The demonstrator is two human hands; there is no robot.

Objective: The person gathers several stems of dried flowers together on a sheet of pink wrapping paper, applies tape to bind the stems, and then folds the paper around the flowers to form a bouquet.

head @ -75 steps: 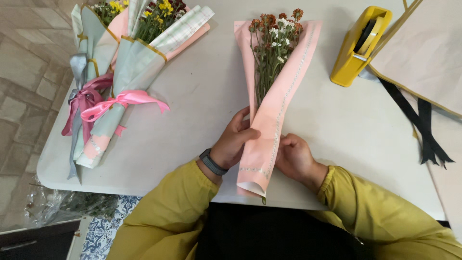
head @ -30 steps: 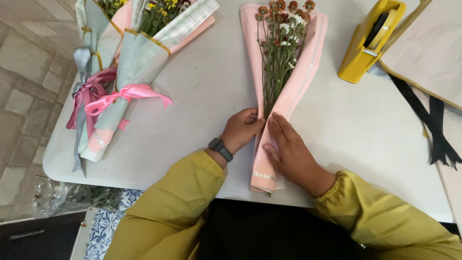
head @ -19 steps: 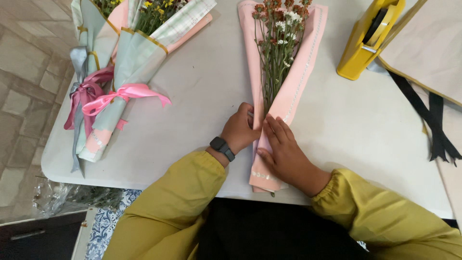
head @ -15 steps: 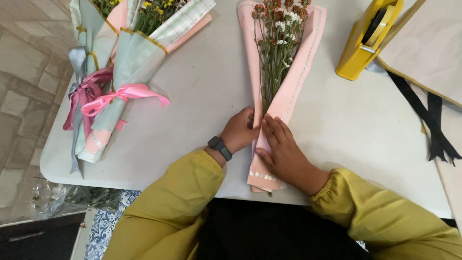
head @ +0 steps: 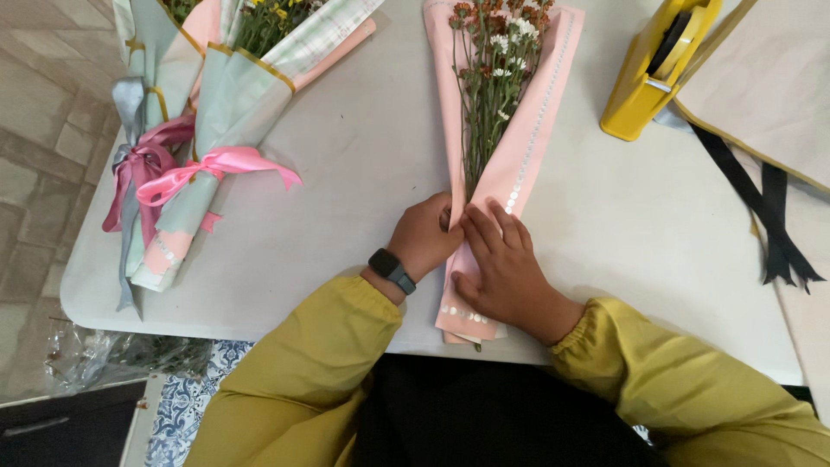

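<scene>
The fingers (head: 494,227) of the right hand (head: 506,272) lie flat and spread, palm down, pressing the overlapped flaps of a pink paper wrap with a dotted white border (head: 527,147). They grip nothing. The left hand (head: 424,235), with a dark smartwatch (head: 391,268) on its wrist, is curled, its fingertips pinching the wrap's left edge just where the stems go under the fold.

The wrap lies lengthwise on the pale grey desk (head: 346,182), its narrow foot at the near edge in front of the person. A thin bunch of small red and white flowers on green stems (head: 497,60) fans out of its open top.

By the look of it, the cone is being closed around the stems, with the overlap set but nothing yet binding it. Any next move calls for one hand to keep that seam pinned so the paper does not spring open.

To the left lie two finished bouquets in pale green and pink paper (head: 229,104), tied with pink ribbon (head: 220,163). At far right stand a yellow tape dispenser (head: 648,69), a sheet of brown paper (head: 769,78) and a black ribbon (head: 761,207).

Two and a half seconds earlier both hands clasped the wrap's foot; they have since moved up to the stems, and the right hand has flattened.
</scene>
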